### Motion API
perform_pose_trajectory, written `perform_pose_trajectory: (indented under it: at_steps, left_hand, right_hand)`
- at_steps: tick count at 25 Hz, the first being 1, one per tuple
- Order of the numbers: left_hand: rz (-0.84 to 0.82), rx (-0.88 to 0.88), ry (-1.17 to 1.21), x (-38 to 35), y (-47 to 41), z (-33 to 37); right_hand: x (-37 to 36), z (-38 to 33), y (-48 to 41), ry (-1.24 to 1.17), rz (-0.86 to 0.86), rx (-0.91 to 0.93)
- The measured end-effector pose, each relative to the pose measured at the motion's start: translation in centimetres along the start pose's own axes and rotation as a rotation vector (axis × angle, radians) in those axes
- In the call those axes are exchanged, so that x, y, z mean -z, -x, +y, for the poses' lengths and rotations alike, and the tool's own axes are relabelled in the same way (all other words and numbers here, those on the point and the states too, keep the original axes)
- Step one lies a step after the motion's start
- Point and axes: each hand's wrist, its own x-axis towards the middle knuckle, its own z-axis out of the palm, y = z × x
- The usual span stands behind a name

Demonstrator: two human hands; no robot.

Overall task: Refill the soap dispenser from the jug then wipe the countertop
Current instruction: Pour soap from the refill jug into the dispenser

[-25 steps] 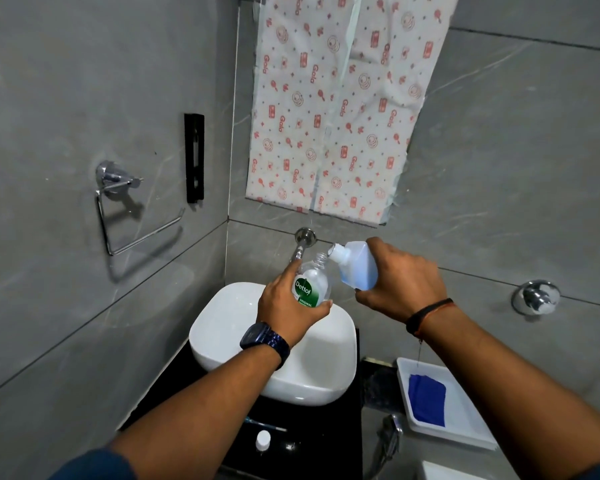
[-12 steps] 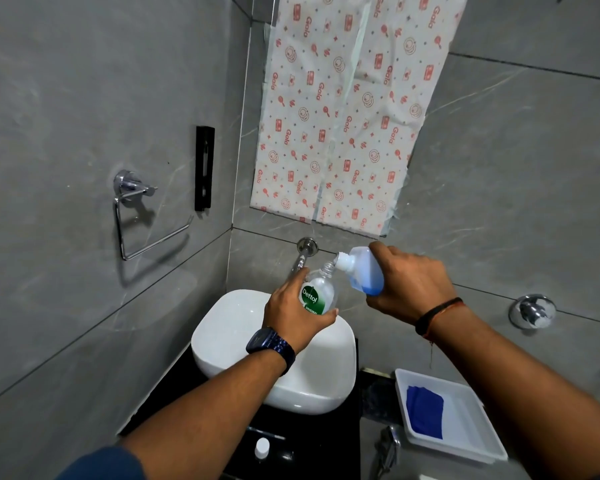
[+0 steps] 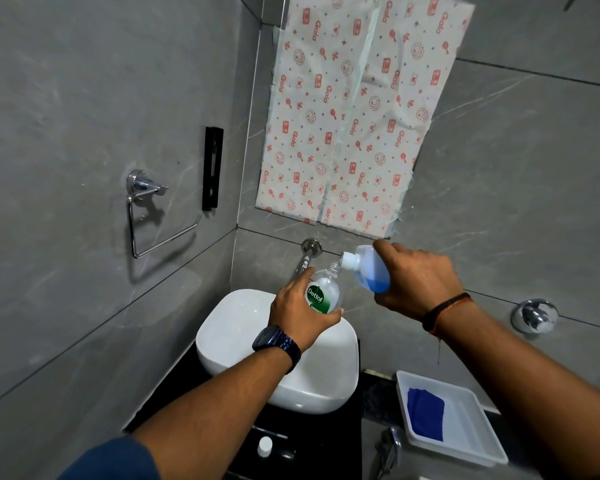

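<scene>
Grey tiled walls [image 3: 84,98] meet behind a white basin [image 3: 229,337] on black counter [image 3: 326,441]

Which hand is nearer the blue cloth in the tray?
Right hand, up and behind the cloth, holding the jug. Left hand is farther left, over the basin.

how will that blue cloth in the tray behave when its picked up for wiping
The blue cloth lies folded flat in the white tray, so it will likely droop and unfold when lifted. It looks thin, so probably light and easy to pinch.
</scene>
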Motion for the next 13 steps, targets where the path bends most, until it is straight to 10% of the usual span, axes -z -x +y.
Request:
perform_pose_trajectory:
  at_steps: [13]
  left_hand:
    - [-0.008, 0.032, -0.015, 0.13, -0.38, -0.04]
  right_hand:
    - [0.77, -0.15, -0.76, 0.045, -0.025, 0.017]
